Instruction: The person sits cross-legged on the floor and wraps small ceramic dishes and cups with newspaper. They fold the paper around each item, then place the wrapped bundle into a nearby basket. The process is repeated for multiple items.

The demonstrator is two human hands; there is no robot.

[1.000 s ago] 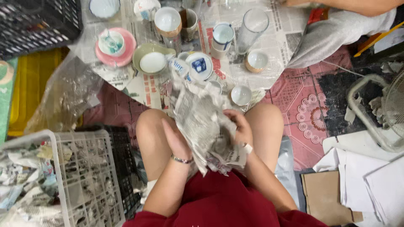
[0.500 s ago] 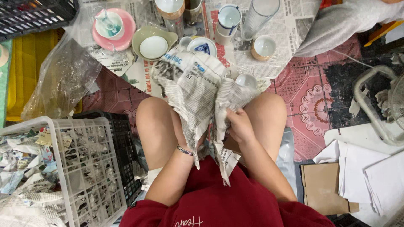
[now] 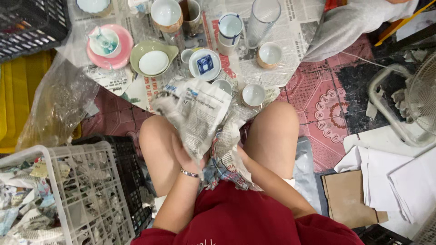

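I sit on the floor with knees spread. Both hands work a crumpled bundle of newspaper [image 3: 200,118] over my lap. My left hand [image 3: 184,156], with a thin bracelet at the wrist, grips the bundle from below on the left. My right hand [image 3: 240,156] is mostly hidden under the hanging paper on the right and holds it there. What the paper wraps is hidden. Just beyond the bundle, small white cups [image 3: 253,94] and a blue-patterned dish [image 3: 205,64] stand on spread newspaper.
More crockery lies ahead: a pink plate with a cup [image 3: 105,43], a green bowl [image 3: 152,56], a tall glass [image 3: 262,20]. A white crate of paper-wrapped items [image 3: 54,190] stands at my left, with a black crate [image 3: 27,18] far left. Another person's grey-clad leg [image 3: 354,22] is top right. A fan [image 3: 420,97] and cardboard [image 3: 347,199] sit right.
The newspaper bundle has been opened out and lifted forward over my knees. My hands have slid lower beneath it, and the view has shifted slightly towards my lap.
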